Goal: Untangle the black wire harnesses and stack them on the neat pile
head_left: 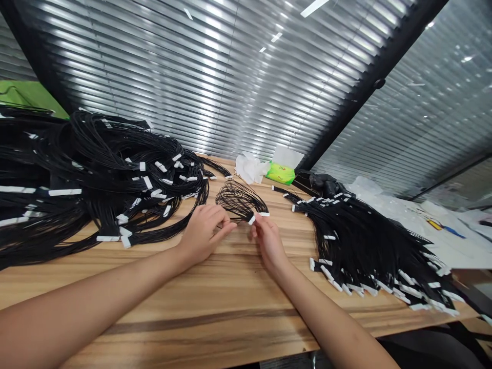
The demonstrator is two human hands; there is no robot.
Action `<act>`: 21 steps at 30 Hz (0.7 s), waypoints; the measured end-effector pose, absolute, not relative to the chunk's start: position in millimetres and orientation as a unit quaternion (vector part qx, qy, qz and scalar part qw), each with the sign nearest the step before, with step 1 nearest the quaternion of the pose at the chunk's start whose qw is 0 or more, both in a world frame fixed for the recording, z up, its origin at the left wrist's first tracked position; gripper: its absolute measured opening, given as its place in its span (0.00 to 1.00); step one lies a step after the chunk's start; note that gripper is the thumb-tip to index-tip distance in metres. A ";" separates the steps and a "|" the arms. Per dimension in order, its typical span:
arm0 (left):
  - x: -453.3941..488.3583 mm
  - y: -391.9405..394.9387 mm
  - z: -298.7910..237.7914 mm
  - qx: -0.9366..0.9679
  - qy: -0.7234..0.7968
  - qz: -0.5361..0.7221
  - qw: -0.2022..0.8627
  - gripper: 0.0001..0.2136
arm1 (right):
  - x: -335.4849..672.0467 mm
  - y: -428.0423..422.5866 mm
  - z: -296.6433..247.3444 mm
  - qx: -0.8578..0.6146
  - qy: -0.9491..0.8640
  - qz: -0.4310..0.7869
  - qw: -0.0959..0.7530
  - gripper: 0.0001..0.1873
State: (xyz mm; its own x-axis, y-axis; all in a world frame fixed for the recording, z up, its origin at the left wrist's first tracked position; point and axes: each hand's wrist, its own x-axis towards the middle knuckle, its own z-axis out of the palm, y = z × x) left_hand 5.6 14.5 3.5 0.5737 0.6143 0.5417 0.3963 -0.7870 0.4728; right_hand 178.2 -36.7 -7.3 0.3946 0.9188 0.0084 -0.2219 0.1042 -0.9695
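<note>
A small looped bundle of thin black wires point(240, 200) stands up from the tabletop between my hands, with white connectors at its ends. My left hand point(204, 233) pinches the wires at the bundle's lower left. My right hand point(269, 241) holds the bundle's lower end, with its fingertips at a white connector point(251, 220). A large tangled heap of black wires with white connectors point(115, 174) lies to the left of my left hand. A fanned-out pile of similar wires point(369, 246) lies to the right of my right hand.
Both piles rest on a wooden table point(230, 318). At its far edge are crumpled white tissue point(249, 168) and a green packet point(280, 173). A dark crumpled object point(323, 183) sits beyond the right pile, and white plastic sheeting point(384, 200) lies further right. Window blinds stand behind.
</note>
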 end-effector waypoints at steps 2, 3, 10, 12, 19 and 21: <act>4.1 18.9 2.1 0.857 0.308 0.367 0.187 0.16 | 179.4 -34.7 -4.0 -0.470 -0.302 0.461 0.689 0.15; 3.7 21.3 1.0 0.846 0.324 0.370 0.207 0.16 | 179.5 -34.0 -2.2 -0.450 -0.290 0.474 0.699 0.14; 4.6 32.5 -5.9 0.795 0.374 0.400 0.261 0.12 | 172.2 -37.5 1.7 -0.367 -0.235 0.610 0.662 0.14; 4.5 32.7 -6.2 0.785 0.367 0.418 0.273 0.12 | 170.1 -40.2 1.5 -0.345 -0.238 0.634 0.650 0.14; 3.5 24.2 -8.0 0.693 0.290 0.583 0.310 0.06 | 165.5 -51.7 6.0 -0.301 -0.311 0.663 0.611 0.16; 3.8 23.0 -8.2 0.669 0.278 0.621 0.299 0.08 | 164.3 -54.1 7.1 -0.296 -0.327 0.667 0.600 0.17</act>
State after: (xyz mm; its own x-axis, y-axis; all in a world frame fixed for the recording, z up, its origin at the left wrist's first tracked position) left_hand 3.8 23.0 -8.2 0.0742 0.7433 0.6648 -0.0006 -0.6666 0.7454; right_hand 164.3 -54.1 7.1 -0.1041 0.9946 -0.0025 -0.6067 -0.0656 -0.7922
